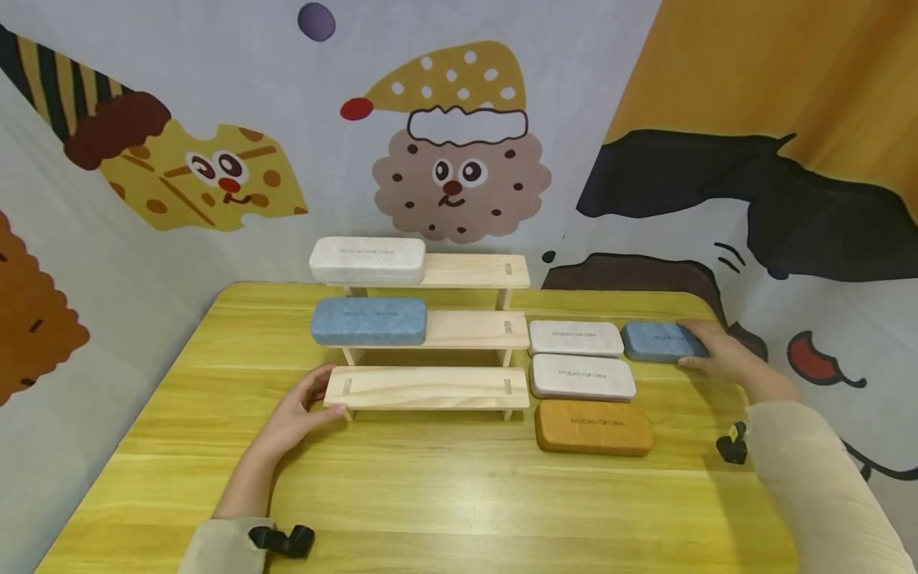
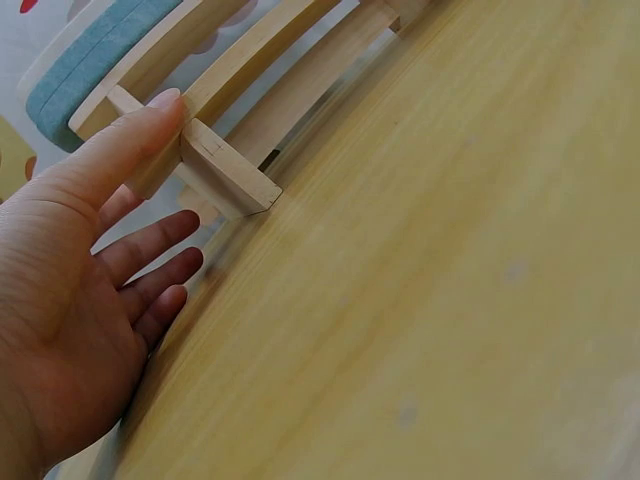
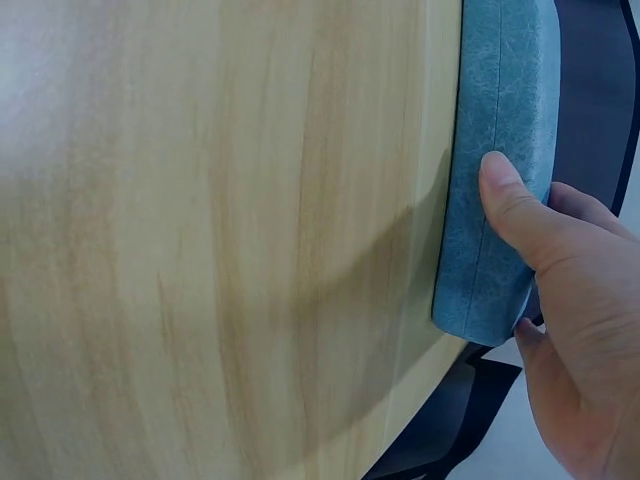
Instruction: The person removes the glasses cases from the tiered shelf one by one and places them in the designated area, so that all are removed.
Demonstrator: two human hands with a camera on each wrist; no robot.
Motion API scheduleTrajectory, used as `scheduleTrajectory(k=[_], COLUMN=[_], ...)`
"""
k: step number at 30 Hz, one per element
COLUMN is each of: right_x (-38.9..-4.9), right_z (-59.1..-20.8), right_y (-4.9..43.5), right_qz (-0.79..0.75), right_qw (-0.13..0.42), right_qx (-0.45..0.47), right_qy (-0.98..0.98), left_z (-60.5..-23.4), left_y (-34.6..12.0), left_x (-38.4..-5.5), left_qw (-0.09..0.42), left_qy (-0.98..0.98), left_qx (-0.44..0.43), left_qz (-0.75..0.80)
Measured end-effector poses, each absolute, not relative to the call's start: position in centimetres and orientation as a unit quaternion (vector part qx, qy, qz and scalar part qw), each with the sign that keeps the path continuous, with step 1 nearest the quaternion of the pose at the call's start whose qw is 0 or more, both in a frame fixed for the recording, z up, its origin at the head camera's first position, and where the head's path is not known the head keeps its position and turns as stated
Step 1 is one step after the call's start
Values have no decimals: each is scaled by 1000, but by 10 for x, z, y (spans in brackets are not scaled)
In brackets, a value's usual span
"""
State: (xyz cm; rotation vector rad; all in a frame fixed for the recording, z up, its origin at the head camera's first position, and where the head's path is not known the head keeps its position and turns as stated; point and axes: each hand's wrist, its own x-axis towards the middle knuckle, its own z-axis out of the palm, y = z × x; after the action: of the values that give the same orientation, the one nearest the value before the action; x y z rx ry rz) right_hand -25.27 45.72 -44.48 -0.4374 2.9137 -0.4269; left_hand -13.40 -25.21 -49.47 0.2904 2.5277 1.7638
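Note:
A three-tier wooden display stand (image 1: 430, 388) stands on the table. My left hand (image 1: 290, 414) holds the left end of its lowest tier. In the left wrist view the thumb (image 2: 150, 125) lies along the tier's edge, the index finger is partly hidden behind it, and the other fingers are spread below. At the table's right side my right hand (image 1: 724, 359) grips a blue glasses case (image 1: 661, 342) by its right end. The right wrist view has the thumb (image 3: 510, 195) on the near side of that case, fingers round the far side.
On the stand, a white case (image 1: 367, 260) lies on the top tier's left and another blue case (image 1: 369, 321) on the middle tier's left. Right of the stand, two white cases (image 1: 582, 376) and an orange case (image 1: 594, 428) lie in a column. Patterned cloth hangs behind the table (image 1: 459, 494).

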Motion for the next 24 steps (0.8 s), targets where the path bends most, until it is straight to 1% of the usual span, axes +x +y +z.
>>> scheduleTrajectory(k=[8, 13, 18, 24], right_x=[-255, -252, -249, -240], right_z=[-446, -439, -420, -394], right_y=[458, 453, 441, 416], right_qz=[-155, -159, -166, -178], right_qw=[89, 86, 54, -5], right_qx=[-152, -151, -153, -157], right_qy=[972, 972, 973, 971], left_z=[-495, -494, -495, -495], left_y=[-253, -253, -252, -253], left_x=[-136, -135, -135, -135], left_qw=[22, 21, 22, 23], left_qy=[815, 816, 815, 817], left_qx=[96, 95, 93, 93], left_qz=[570, 570, 571, 568])
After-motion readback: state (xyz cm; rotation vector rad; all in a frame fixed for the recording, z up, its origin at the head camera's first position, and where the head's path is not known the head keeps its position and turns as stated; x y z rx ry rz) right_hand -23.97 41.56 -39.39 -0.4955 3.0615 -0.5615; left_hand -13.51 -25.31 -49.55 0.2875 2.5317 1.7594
